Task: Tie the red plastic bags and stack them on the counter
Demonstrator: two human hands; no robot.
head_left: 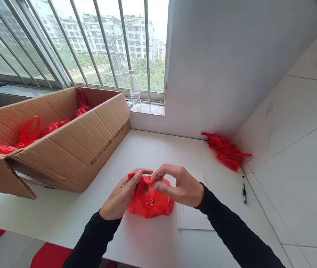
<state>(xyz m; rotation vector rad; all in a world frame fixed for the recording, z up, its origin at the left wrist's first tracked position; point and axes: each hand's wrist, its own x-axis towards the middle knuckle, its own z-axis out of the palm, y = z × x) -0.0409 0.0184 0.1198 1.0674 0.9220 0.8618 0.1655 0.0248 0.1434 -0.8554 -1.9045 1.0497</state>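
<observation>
A red plastic bag (158, 203) with a small dark print rests on the white table, its top gathered upward. My left hand (124, 195) pinches the bag's upper left part between thumb and fingers. From the right, my right hand (176, 184) pinches the handle part at the top, thumb and forefinger pressed together on the plastic. What the bag contains is hidden. Under my right forearm lies a white sheet of paper (193, 219), partly covered by the bag and arm.
To the left stands an open cardboard box (91, 141) holding several red bags (31, 130). More crumpled red bags (225, 150) lie at the back right corner. A black pen (244, 194) is near the right wall. On the windowsill stands a water bottle (134, 89).
</observation>
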